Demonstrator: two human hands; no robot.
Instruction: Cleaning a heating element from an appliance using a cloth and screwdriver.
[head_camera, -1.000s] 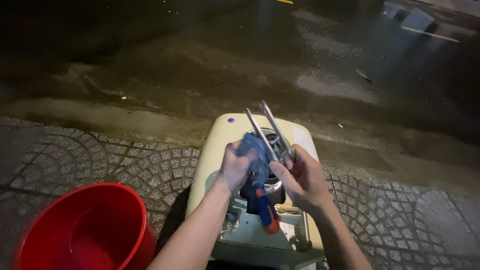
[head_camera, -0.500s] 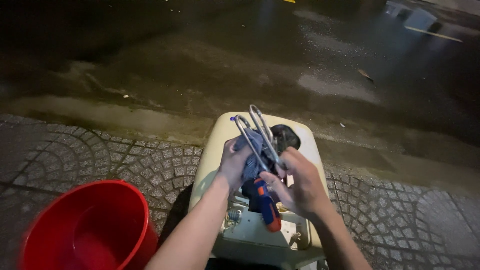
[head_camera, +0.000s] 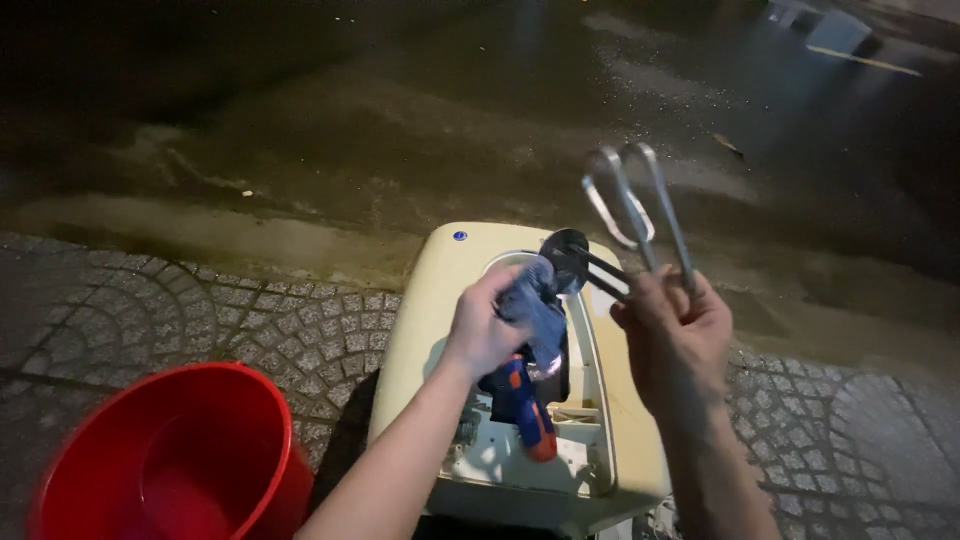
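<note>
My right hand grips a metal heating element whose looped tubes stick up and away from me; its round dark flange points toward the opening of a cream water heater casing lying on the pavement. My left hand is closed on a blue cloth held against the flange end of the element, over the casing's open front. Below the cloth, a blue and orange tool lies inside the casing.
A red plastic bucket stands at the lower left on the cobbled paving. Beyond the casing runs a wet dark road. A pale object lies at the far top right.
My right hand has drawn the heating element up and to the right, out from the casing. My left hand stayed over the opening with the blue cloth.
</note>
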